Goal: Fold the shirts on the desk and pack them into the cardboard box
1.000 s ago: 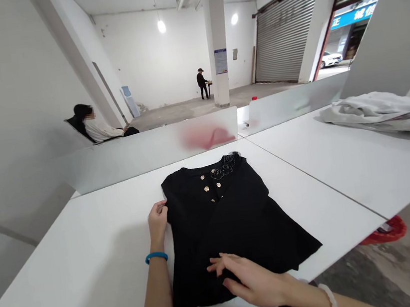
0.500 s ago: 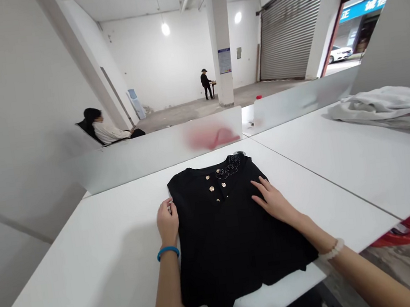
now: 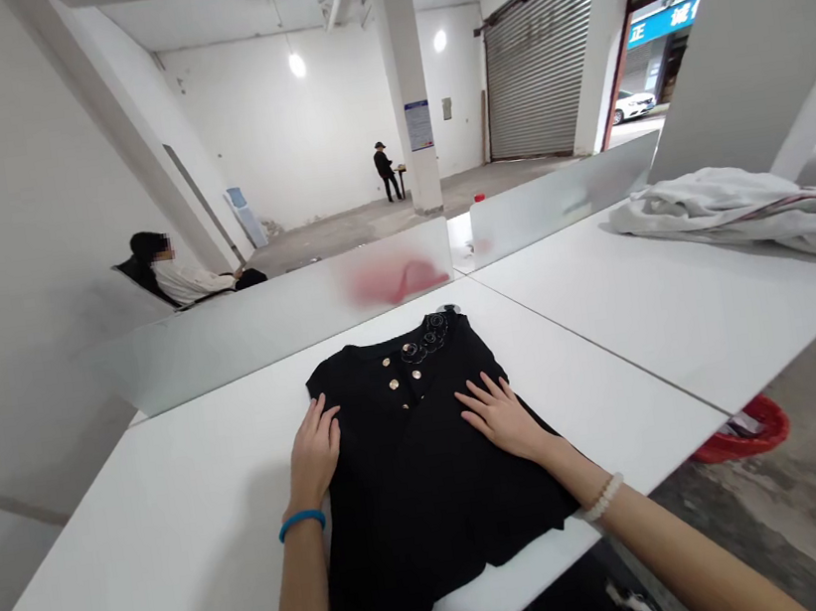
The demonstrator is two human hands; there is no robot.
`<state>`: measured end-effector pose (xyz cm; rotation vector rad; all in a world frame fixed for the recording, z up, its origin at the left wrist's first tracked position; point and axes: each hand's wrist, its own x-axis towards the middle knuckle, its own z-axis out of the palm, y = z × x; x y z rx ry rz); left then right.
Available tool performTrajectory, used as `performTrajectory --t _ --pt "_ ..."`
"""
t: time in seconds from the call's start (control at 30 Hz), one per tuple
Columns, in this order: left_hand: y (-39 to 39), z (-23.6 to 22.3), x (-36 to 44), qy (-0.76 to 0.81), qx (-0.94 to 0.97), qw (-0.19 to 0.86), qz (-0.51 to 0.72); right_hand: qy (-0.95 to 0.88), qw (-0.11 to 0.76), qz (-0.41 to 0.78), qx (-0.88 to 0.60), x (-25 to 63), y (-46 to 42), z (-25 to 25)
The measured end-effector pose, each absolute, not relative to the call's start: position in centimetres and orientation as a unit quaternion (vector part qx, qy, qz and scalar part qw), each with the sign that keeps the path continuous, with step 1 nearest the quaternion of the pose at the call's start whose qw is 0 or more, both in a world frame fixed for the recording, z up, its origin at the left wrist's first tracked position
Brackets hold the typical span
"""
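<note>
Black top lies spread on white table, neckline toward the frosted divider, hem near the table's near edge. Left hand, blue band on wrist, is open on the top's left side edge. Right hand, pale bracelet on wrist, is open, fingers spread, flat on the top's right side. Neither hand grips anything. Gold buttons and dark flower trim near neckline. White cloth on table, far right.

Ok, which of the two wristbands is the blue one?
The left wristband, behind the left hand at the edge of the black top. The right wristband is whitish and looks beaded.
</note>
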<state>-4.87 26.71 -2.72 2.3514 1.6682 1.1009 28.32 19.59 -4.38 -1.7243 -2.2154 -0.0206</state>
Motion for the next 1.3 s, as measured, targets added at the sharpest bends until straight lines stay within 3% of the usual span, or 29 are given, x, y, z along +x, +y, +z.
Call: performTrajectory --t 0.17,0.27,0.53,0.67,0.8,1.0,1.17,1.3 --pt "24.3 0.4 -3.3 0.479 0.830 -0.056 0.282 -0.773 0.178 0.013 -0.609 28.4 19.6 -4.3" --pt "20.7 1.0 -1.4 0.498 0.834 -0.018 0.237 -0.788 0.163 0.020 -0.593 28.7 19.6 -4.1" --pt "10.1 -5.2 1.3 0.602 0.767 0.079 0.209 -0.811 0.119 0.096 -0.565 29.7 18.2 -3.1" --pt "7.2 -5.6 1.1 0.627 0.733 0.117 0.235 -0.815 0.134 0.100 -0.554 30.2 16.0 -3.8" --pt "7.3 -3.8 2.1 0.661 0.690 0.138 0.260 -0.810 0.155 0.071 -0.561 30.2 14.1 -3.7" --pt "10.9 -1.6 5.5 0.645 0.728 0.065 0.223 -0.786 0.226 0.013 -0.575 29.3 10.7 -3.2" --pt "12.1 -1.0 4.9 0.670 0.696 0.140 0.218 -0.766 0.230 0.027 -0.600 29.1 8.2 -4.7" --pt "12.4 -0.7 2.2 0.705 0.658 0.140 0.227 -0.764 0.224 0.023 -0.605 29.1 8.5 -5.2"
